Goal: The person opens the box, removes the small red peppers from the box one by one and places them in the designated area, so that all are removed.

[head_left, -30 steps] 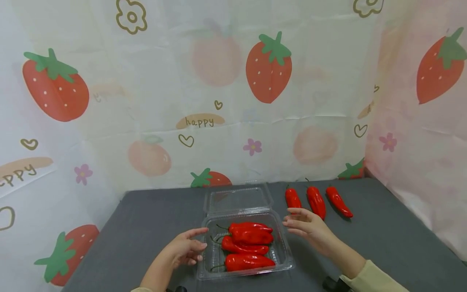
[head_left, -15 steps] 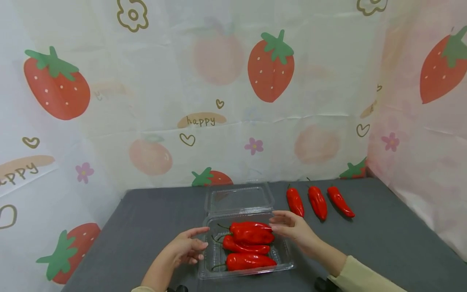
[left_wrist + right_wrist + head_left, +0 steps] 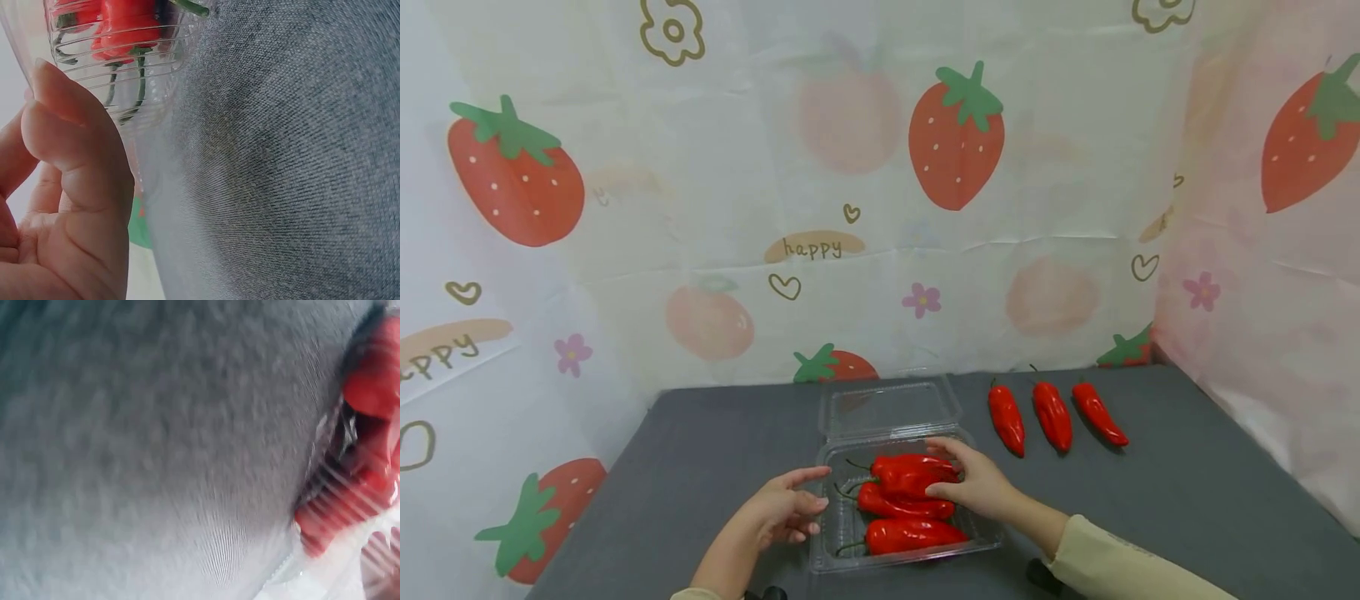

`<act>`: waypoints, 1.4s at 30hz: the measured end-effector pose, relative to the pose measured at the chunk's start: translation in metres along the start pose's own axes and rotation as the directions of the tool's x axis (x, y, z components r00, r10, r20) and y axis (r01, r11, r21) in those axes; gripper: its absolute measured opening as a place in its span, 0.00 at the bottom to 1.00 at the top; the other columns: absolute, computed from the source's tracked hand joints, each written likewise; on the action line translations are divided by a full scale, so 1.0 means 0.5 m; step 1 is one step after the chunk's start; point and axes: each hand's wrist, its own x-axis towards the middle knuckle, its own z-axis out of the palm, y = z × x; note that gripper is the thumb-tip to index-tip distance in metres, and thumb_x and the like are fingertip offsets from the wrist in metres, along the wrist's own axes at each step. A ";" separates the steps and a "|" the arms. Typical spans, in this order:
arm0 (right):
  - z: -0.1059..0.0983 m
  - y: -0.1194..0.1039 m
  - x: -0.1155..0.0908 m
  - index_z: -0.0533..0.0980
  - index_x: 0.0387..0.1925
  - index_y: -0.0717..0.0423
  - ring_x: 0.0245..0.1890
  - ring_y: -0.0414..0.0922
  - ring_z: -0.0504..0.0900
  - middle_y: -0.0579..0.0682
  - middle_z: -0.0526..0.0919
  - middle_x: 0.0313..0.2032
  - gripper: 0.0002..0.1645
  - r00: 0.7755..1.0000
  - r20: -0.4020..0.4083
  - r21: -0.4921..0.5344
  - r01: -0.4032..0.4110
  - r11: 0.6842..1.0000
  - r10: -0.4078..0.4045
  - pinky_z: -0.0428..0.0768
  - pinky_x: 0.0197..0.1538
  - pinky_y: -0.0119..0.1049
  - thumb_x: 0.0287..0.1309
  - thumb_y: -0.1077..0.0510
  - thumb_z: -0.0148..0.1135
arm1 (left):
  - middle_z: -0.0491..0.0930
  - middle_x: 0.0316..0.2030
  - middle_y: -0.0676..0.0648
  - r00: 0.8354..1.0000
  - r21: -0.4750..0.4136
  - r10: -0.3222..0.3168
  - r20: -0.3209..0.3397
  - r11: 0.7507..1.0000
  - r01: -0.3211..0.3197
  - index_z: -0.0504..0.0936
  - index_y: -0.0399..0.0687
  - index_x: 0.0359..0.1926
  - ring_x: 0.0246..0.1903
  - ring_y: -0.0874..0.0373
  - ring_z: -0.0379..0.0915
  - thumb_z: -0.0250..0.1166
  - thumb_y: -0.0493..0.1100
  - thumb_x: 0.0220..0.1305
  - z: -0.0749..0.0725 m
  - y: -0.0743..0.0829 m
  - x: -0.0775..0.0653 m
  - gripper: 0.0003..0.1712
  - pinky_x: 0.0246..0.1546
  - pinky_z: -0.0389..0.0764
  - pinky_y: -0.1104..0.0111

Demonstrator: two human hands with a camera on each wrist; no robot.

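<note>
A clear plastic clamshell box (image 3: 837, 560), lid raised at the back, holds several glossy red peppers with dark green stems. My right hand (image 3: 981, 482) reaches over the box's right wall and grips an upper red pepper (image 3: 906, 478) near its tip, thumb in front and fingers behind. Below it lie a curved pepper (image 3: 898, 504) and a front pepper (image 3: 910, 536). Beside the left wall, my left hand (image 3: 778, 508) has loosely bent fingers and nothing in it. The left wrist view shows this hand (image 3: 75, 175) close to the ribbed box wall (image 3: 150, 94).
Three more red peppers lie on the grey cloth (image 3: 715, 442) at the back right: a left one (image 3: 1006, 419), a middle one (image 3: 1052, 417) and a right one (image 3: 1099, 414). The transparent lid (image 3: 891, 410) leans back behind the box. A strawberry-print curtain (image 3: 880, 317) hangs behind.
My right hand has moved left from beside the box to over its right side, and its thumb and fingers have come round an upper pepper. My left hand has stayed in place.
</note>
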 end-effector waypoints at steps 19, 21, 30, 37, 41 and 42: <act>0.019 -0.005 0.001 0.63 0.70 0.59 0.58 0.56 0.74 0.56 0.77 0.58 0.46 0.997 0.070 -0.321 -0.014 0.947 0.038 0.71 0.55 0.60 0.52 0.54 0.73 | 0.74 0.29 0.47 1.000 0.003 -0.002 -0.011 1.000 0.002 0.64 0.39 0.70 0.17 0.62 0.72 0.62 0.32 0.64 0.004 -0.005 -0.003 0.33 0.17 0.70 0.75; 0.019 -0.006 0.000 0.64 0.70 0.58 0.57 0.57 0.74 0.57 0.77 0.58 0.46 0.996 0.072 -0.336 -0.020 0.942 0.047 0.71 0.54 0.59 0.52 0.54 0.73 | 0.74 0.29 0.47 1.000 0.006 -0.007 -0.010 1.000 0.007 0.64 0.40 0.70 0.17 0.62 0.72 0.62 0.32 0.65 0.004 -0.004 -0.001 0.33 0.17 0.71 0.75; 0.017 -0.006 -0.001 0.69 0.67 0.51 0.51 0.52 0.76 0.55 0.78 0.54 0.42 0.994 0.100 -0.358 0.005 0.934 0.033 0.75 0.50 0.53 0.51 0.52 0.74 | 0.73 0.26 0.48 1.000 0.009 -0.006 0.010 1.000 0.006 0.63 0.39 0.70 0.17 0.62 0.72 0.61 0.33 0.65 0.002 0.000 -0.002 0.34 0.17 0.71 0.75; 0.018 -0.006 -0.002 0.74 0.64 0.48 0.45 0.48 0.76 0.51 0.81 0.50 0.38 0.994 0.107 -0.374 0.011 0.927 0.031 0.75 0.42 0.46 0.49 0.54 0.75 | 0.74 0.27 0.48 1.000 0.003 -0.016 0.005 1.000 0.016 0.63 0.40 0.70 0.17 0.62 0.72 0.61 0.33 0.66 0.003 0.000 0.000 0.33 0.18 0.71 0.75; 0.019 -0.005 -0.002 0.76 0.62 0.47 0.43 0.47 0.78 0.50 0.83 0.49 0.36 0.992 0.121 -0.378 0.012 0.926 0.037 0.75 0.41 0.44 0.49 0.53 0.75 | 0.74 0.28 0.47 1.000 0.005 -0.015 0.001 1.000 0.015 0.63 0.40 0.70 0.17 0.62 0.72 0.61 0.33 0.65 0.005 0.001 -0.001 0.33 0.17 0.71 0.75; 0.019 -0.005 -0.002 0.76 0.61 0.47 0.42 0.46 0.78 0.49 0.83 0.49 0.35 0.992 0.124 -0.376 0.011 0.926 0.039 0.75 0.40 0.43 0.49 0.53 0.75 | 0.74 0.28 0.47 1.000 0.005 -0.012 0.001 1.000 0.012 0.63 0.39 0.70 0.17 0.62 0.72 0.61 0.33 0.65 0.005 0.001 -0.002 0.33 0.17 0.71 0.75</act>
